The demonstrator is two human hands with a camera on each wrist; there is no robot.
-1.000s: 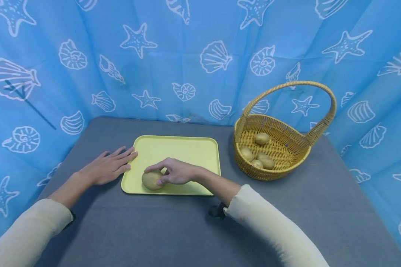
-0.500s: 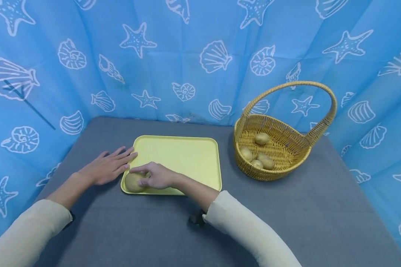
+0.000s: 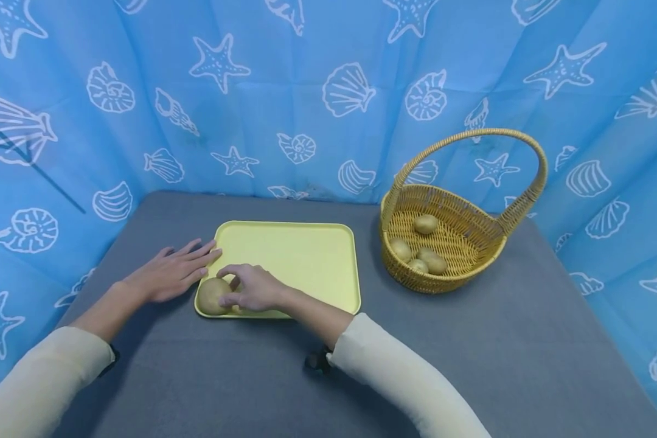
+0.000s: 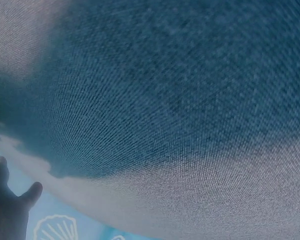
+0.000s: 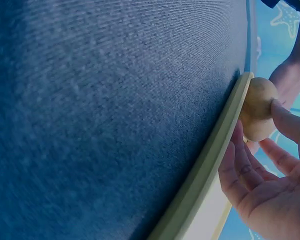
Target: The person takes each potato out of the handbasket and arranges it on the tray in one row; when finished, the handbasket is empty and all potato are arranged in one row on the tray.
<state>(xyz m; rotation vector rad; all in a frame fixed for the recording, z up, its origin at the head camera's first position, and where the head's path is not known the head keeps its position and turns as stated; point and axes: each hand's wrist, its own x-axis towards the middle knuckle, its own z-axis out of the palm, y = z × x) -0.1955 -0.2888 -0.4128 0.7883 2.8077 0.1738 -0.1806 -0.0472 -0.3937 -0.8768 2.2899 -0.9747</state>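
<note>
A large potato (image 3: 211,297) sits in the near left corner of a pale yellow tray (image 3: 290,255). My right hand (image 3: 254,289) is at its right side, thumb and index finger spaced apart with their tips at the potato's edge. In the right wrist view, the thumb tip meets the side of the potato (image 5: 259,107), while the loosely bent fingers of the right hand (image 5: 270,185) lie over the tray rim. My left hand (image 3: 170,274) lies flat at the tray's left edge, fingers spread, fingertips over the rim. Only dark fingers of the left hand (image 4: 10,195) show in the left wrist view.
A wicker basket (image 3: 479,261) with a tall arched handle stands right of the tray, holding several smaller potatoes (image 3: 431,261). Grey cloth (image 3: 241,377) covers the table. A blue curtain (image 3: 306,97) with white shells and starfish hangs behind and at the sides.
My right hand has brought the potato leftward across the tray into its near left corner. Its index finger has since drawn back from over the potato. The left hand stays at the tray edge.
</note>
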